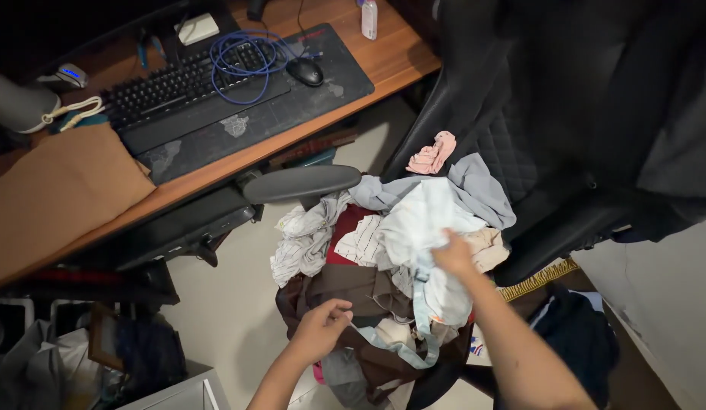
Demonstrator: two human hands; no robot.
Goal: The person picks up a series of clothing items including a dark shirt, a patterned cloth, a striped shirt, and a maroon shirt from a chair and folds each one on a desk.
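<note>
A heap of mixed clothes (353, 250) covers the seat of a black office chair (512, 152). My right hand (453, 254) is closed on a pale light-blue garment (425, 228) at the top of the heap. A light-blue strap (421, 304) hangs down from it. My left hand (322, 328) is lower, at the front of the heap, with its fingers curled around the lower end of that strap over a dark brown garment (353, 288). A small pink cloth (434, 154) lies by the chair's backrest.
A wooden desk (398, 57) at the upper left carries a black keyboard (178, 80), a coiled blue cable (246, 61), a mouse (306, 70) and a brown cloth (57, 190). The chair armrest (301, 184) juts left. Bags and dark items crowd the floor at lower left and right.
</note>
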